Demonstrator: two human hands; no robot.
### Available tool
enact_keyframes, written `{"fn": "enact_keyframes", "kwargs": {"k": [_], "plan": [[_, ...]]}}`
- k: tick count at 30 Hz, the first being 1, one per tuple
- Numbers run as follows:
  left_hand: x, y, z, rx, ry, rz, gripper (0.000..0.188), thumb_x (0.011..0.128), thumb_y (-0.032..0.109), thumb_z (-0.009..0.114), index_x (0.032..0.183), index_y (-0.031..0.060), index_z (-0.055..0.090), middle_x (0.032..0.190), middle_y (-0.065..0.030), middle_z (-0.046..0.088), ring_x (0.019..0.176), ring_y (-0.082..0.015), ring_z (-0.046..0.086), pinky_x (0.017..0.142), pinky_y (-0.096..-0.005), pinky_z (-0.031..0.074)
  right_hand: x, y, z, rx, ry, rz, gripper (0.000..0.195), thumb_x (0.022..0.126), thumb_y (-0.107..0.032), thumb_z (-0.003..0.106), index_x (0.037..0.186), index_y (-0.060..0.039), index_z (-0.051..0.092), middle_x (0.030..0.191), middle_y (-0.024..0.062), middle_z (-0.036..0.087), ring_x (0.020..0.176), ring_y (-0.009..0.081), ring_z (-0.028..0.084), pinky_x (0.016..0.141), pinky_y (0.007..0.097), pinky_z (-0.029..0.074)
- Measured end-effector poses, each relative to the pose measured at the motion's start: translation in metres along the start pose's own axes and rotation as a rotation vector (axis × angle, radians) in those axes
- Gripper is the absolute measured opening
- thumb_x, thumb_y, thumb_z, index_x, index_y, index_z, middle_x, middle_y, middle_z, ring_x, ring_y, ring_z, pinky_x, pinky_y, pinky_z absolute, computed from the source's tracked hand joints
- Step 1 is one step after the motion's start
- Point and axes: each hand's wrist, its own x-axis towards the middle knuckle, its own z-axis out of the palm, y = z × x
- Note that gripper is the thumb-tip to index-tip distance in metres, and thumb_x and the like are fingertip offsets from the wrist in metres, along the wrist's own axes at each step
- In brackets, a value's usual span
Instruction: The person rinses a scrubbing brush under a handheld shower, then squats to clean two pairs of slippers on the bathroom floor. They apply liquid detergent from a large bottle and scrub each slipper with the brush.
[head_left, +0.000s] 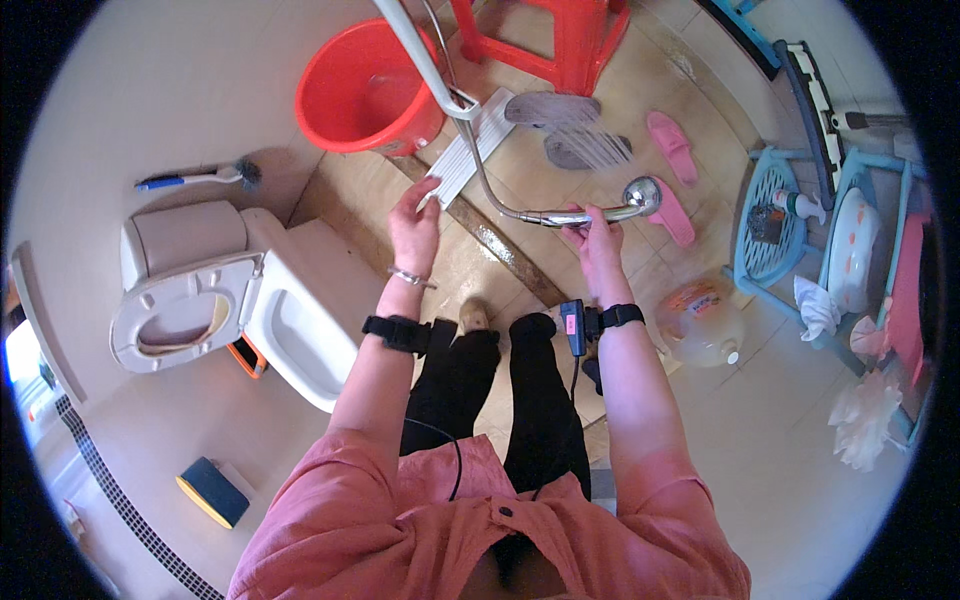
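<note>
My right hand (598, 236) grips the chrome handle of a hand shower (559, 218). Its round head (642, 195) points away from me, and water (581, 135) sprays onto a pair of grey slippers (577, 150) on the tiled floor. From the handle a metal hose (484, 180) curves up past a white pole (420, 52). My left hand (416, 232) pinches the near end of a white ribbed plate (472, 150), which looks like a flat mop head. The pole's bracket (465, 107) overlaps the plate; whether they are joined cannot be told.
A red bucket (367, 90) and a red plastic stool (555, 37) stand ahead. Pink slippers (673, 146) and a large plastic bottle (701, 322) are on the right, beside a blue rack (772, 217). The toilet (300, 337) is at left, below a wall-hung brush (202, 178).
</note>
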Motion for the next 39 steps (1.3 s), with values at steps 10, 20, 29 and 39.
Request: {"fn": "enact_keyframes", "kwargs": {"k": [10,20,29,39], "plan": [[-0.079,-0.078,-0.107,-0.037,0.163,-0.398,0.021,0.085,-0.001,0.055,0.104,0.0004,0.065,0.092,-0.0016,0.065,0.078,-0.0070,0.054,0.070,-0.0202,0.043,-0.006,0.047,-0.001,-0.049,-0.013,0.128,0.019,0.085,-0.015,0.059,0.098,-0.0047,0.049,0.091,0.0158,0.067,0.068,0.0221,0.067,0.052,0.0295,0.057],[-0.103,-0.090,-0.142,-0.006,0.193,-0.432,0.021,0.084,-0.001,0.056,0.103,-0.0002,0.065,0.086,0.0015,0.062,0.071,-0.0047,0.051,0.062,-0.0184,0.041,-0.014,0.101,0.014,0.046,-0.055,0.298,0.017,0.085,-0.015,0.058,0.095,-0.0065,0.050,0.091,0.0166,0.067,0.070,0.0233,0.067,0.054,0.0320,0.059],[-0.101,-0.085,-0.133,0.036,0.203,-0.434,0.020,0.083,-0.001,0.058,0.102,0.0005,0.066,0.086,0.0012,0.063,0.073,-0.0056,0.053,0.065,-0.0192,0.042,-0.009,0.105,0.022,0.117,-0.141,0.385,0.019,0.090,-0.020,0.053,0.096,-0.0022,0.051,0.101,0.0175,0.064,0.077,0.0273,0.067,0.056,0.0259,0.060],[-0.095,-0.092,-0.126,0.062,0.122,-0.418,0.017,0.086,0.008,0.060,0.100,0.0045,0.067,0.084,0.0013,0.064,0.065,-0.0053,0.051,0.057,-0.0200,0.040,-0.008,0.091,0.017,0.138,-0.149,0.350,0.017,0.090,-0.019,0.053,0.097,-0.0033,0.052,0.101,0.0188,0.064,0.077,0.0282,0.067,0.055,0.0264,0.060]]}}
